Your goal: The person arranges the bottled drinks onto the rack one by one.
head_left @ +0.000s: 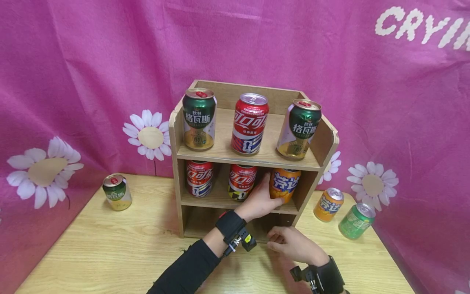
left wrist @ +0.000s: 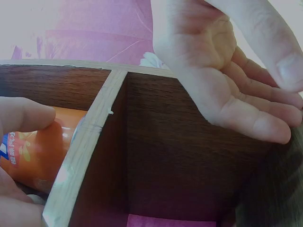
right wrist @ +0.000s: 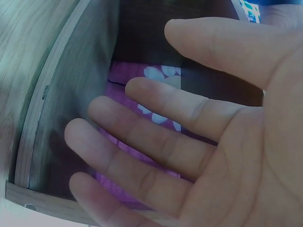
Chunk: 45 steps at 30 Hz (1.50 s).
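Observation:
On the middle shelf, at its right end, an orange soda can (head_left: 287,184) stands upright. My left hand (head_left: 260,201) grips it, thumb across its lower front and fingers around its left side. The left wrist view shows fingers on both sides of the orange can (left wrist: 42,158). Lower right, my right hand (head_left: 295,246) holds nothing and hovers before the bottom compartment. Its fingers are extended and spread in the right wrist view, where the hand (right wrist: 203,137) faces the compartment. Two red cola cans, left (head_left: 199,179) and middle (head_left: 242,182), share the middle shelf.
The wooden shelf unit (head_left: 249,164) carries two green-gold kvass cans (head_left: 198,120) and a red cola can (head_left: 250,124) on top. Another kvass can (head_left: 117,192) stands on the table at left. To the right are an orange can (head_left: 329,205) and a green can (head_left: 357,221).

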Each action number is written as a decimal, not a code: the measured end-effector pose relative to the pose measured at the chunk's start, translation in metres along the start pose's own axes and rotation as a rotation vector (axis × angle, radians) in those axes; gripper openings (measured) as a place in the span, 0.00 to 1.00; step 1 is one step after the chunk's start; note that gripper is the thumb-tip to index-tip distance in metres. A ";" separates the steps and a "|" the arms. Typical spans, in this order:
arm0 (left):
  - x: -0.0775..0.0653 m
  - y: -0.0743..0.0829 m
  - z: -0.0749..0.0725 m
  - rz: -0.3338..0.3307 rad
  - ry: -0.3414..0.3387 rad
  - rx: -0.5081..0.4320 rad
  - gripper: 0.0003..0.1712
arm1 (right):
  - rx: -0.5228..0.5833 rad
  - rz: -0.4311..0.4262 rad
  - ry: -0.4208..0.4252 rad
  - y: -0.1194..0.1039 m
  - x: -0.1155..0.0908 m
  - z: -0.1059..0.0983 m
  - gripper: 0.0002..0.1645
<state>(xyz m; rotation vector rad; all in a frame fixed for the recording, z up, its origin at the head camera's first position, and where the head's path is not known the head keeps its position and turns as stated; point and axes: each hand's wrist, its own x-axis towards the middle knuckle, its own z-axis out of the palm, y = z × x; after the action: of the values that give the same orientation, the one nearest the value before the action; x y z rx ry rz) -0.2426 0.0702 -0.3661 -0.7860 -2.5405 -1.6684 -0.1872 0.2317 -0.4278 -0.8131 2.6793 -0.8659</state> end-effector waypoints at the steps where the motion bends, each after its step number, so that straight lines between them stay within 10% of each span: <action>1: 0.000 0.000 0.000 -0.001 -0.002 0.000 0.42 | 0.000 0.002 0.000 0.000 0.000 0.000 0.12; 45: -0.011 0.004 -0.006 0.011 -0.031 0.049 0.40 | 0.040 -0.004 -0.016 -0.001 0.001 0.004 0.14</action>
<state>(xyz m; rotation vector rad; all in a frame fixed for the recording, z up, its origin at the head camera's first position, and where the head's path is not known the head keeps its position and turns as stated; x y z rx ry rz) -0.2332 0.0624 -0.3630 -0.8275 -2.5812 -1.5969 -0.1859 0.2290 -0.4300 -0.8129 2.6385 -0.9063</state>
